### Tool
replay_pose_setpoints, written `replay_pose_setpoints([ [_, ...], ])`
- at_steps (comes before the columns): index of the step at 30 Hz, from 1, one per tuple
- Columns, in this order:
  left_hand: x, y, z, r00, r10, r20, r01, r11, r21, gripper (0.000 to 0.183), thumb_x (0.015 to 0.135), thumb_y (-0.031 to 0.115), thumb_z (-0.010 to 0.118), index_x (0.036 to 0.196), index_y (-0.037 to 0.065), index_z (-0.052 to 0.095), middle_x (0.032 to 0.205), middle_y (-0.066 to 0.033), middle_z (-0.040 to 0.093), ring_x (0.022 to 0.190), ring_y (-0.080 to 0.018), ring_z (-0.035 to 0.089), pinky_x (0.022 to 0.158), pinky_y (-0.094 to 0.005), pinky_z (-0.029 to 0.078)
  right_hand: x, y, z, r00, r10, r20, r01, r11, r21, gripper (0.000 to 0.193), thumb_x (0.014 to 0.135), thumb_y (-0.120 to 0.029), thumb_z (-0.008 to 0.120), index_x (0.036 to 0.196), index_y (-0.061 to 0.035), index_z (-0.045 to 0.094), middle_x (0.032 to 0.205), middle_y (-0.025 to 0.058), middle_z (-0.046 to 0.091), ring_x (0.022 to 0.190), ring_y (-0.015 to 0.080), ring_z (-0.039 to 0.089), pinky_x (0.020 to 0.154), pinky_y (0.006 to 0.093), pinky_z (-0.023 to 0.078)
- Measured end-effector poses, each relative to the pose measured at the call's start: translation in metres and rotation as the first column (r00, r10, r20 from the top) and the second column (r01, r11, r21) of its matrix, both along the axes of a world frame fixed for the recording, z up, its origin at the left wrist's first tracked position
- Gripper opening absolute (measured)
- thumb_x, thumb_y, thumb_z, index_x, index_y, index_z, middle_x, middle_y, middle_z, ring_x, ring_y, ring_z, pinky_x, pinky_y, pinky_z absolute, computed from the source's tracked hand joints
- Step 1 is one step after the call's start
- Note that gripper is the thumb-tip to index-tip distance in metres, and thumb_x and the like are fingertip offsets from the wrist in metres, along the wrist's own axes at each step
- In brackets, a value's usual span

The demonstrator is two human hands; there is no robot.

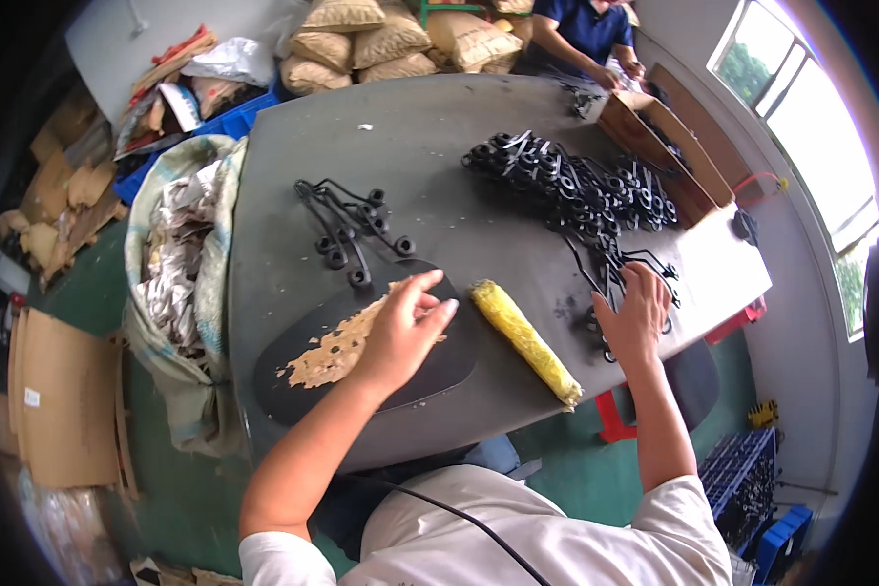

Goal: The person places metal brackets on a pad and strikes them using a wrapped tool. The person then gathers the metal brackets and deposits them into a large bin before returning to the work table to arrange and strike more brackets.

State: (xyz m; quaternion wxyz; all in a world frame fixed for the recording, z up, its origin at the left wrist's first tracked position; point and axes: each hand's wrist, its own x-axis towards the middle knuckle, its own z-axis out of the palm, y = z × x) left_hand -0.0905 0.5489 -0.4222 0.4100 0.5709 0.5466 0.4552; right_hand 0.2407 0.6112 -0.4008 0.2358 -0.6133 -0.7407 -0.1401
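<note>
My left hand (400, 327) hovers over a dark, rounded board (420, 386) with a torn tan surface layer (337, 352). Its thumb and fingers are apart, with nothing between them. On the right, my right hand (637, 317) reaches over a few black metal rods with round ends (606, 278). Its fingers are spread and seem to touch the rods; the palm side is hidden. A long yellow bundle in clear wrap (525, 342) lies slantwise between my hands. Beyond my left hand sits a small group of similar black rod parts (347, 230).
A large heap of black rod parts (566, 181) covers the back right of the grey table (410, 127), beside an open cardboard box (669, 146). A person (586, 34) works at the far edge. Left stands a woven sack (181, 264) of crumpled wrapping. Several stuffed sacks (391, 39) are piled behind.
</note>
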Motion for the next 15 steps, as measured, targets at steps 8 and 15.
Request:
replay_pose_setpoints([
  [8, 0.016, -0.015, 0.029, 0.811, 0.133, 0.570, -0.023, 0.980, -0.196, 0.044, 0.105, 0.043, 0.052, 0.129, 0.007, 0.061, 0.105, -0.0022, 0.072, 0.065, -0.0016, 0.047, 0.059, -0.0171, 0.037, -0.102, -0.071, 0.004, 0.773, 0.568, -0.284, -0.608, 0.791, -0.073, 0.070, 0.071, -0.029, 0.086, 0.132, -0.0066, 0.059, 0.134, 0.0155, 0.053, 0.122, 0.0357, 0.052, 0.103, 0.0457, 0.041],
  [15, -0.044, -0.021, 0.037, 0.938, 0.214, 0.274, -0.226, 0.974, 0.014, 0.034, 0.108, 0.034, 0.049, 0.119, 0.007, 0.066, 0.091, 0.0002, 0.071, 0.073, -0.0002, 0.054, 0.059, -0.0181, 0.038, -0.046, -0.074, -0.037, 0.965, 0.262, -0.002, -0.226, 0.829, -0.512, 0.078, 0.083, -0.032, 0.076, 0.149, -0.0086, 0.041, 0.115, 0.0140, 0.054, 0.104, 0.0329, 0.055, 0.090, 0.0460, 0.045],
])
